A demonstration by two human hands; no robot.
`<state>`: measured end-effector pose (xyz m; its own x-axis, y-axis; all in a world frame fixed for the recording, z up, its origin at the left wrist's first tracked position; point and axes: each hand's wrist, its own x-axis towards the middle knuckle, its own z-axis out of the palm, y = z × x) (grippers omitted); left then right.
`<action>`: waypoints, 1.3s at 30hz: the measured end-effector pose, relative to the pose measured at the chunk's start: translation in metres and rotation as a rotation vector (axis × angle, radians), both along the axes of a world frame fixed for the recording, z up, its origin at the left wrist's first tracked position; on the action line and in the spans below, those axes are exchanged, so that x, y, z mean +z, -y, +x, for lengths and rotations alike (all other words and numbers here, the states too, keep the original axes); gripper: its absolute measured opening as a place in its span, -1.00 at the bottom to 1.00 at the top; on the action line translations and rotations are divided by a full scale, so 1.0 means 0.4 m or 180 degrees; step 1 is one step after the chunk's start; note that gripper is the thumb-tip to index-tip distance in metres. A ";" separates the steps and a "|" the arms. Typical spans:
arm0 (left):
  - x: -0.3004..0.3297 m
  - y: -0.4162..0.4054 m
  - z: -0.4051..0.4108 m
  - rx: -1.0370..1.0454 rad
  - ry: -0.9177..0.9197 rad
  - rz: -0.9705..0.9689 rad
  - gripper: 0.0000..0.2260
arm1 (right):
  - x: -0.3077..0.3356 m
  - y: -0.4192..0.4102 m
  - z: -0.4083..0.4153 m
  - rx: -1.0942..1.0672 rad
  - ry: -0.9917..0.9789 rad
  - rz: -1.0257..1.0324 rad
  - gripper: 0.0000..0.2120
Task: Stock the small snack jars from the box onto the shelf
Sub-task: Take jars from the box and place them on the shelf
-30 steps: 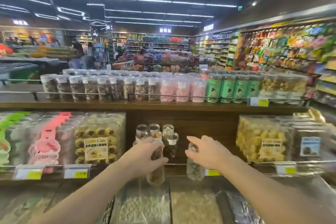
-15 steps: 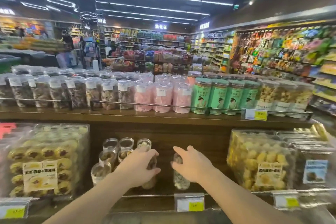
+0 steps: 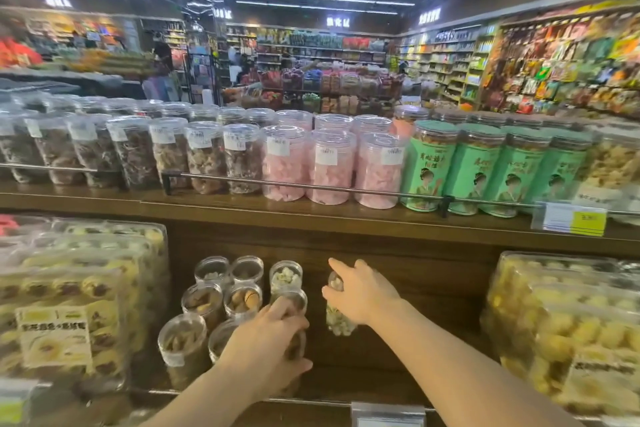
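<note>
Several small clear snack jars [image 3: 202,302] stand in rows on the lower wooden shelf [image 3: 381,350], near its middle. My left hand [image 3: 266,347] is wrapped around a small jar of brown snacks [image 3: 295,345] at the right end of that cluster, low over the shelf. My right hand [image 3: 362,291] grips another small jar with pale contents [image 3: 337,321] from above, held just right of the cluster and slightly tilted. The box is out of view.
Clear cookie boxes [image 3: 79,305] crowd the shelf's left side and yellow pastry boxes [image 3: 561,326] its right. Above, the upper shelf holds large jars [image 3: 325,166] behind a metal rail [image 3: 311,188]. Price tags [image 3: 571,218] clip to the edges.
Both hands have carried their jars forward and deeper into the lower shelf, toward the jar cluster. The view has moved closer and risen, so the bins below have dropped out of sight.
</note>
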<state>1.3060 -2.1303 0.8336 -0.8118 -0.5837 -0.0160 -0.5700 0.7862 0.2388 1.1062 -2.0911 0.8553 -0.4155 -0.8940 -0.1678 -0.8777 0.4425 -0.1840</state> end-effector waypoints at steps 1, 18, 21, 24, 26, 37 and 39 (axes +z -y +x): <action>-0.004 0.002 0.001 0.0007 -0.0030 -0.0014 -0.45 | -0.008 0.012 -0.004 -0.0021 0.0001 0.0010 -0.37; -0.043 -0.005 -0.014 0.0007 0.0204 -0.0241 -0.46 | -0.074 0.093 0.007 -0.0108 -0.0125 0.0324 -0.31; -0.026 -0.012 -0.011 -0.0055 0.0428 -0.0217 -0.42 | -0.033 0.055 0.029 -0.0163 -0.0256 0.0216 -0.31; 0.001 -0.025 0.012 -0.0204 0.0653 -0.0131 -0.33 | 0.017 -0.009 0.055 -0.0210 -0.0265 0.0067 -0.34; 0.027 -0.044 0.039 -0.0300 0.0712 -0.0131 -0.33 | 0.048 -0.060 0.075 -0.0200 -0.0282 -0.0019 -0.34; 0.166 -0.175 0.292 -0.0201 0.0195 -0.0450 -0.47 | 0.208 -0.300 0.273 -0.0152 -0.0695 -0.0283 -0.37; 0.190 -0.192 0.342 -0.0162 0.0104 -0.0473 -0.53 | 0.222 -0.321 0.312 -0.0118 -0.0721 -0.0288 -0.37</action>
<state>1.4426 -2.0537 0.9094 -0.8408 -0.5398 0.0405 -0.5341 0.8395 0.0997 1.2309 -1.9625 0.9441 -0.4663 -0.8845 0.0135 -0.8845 0.4659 -0.0246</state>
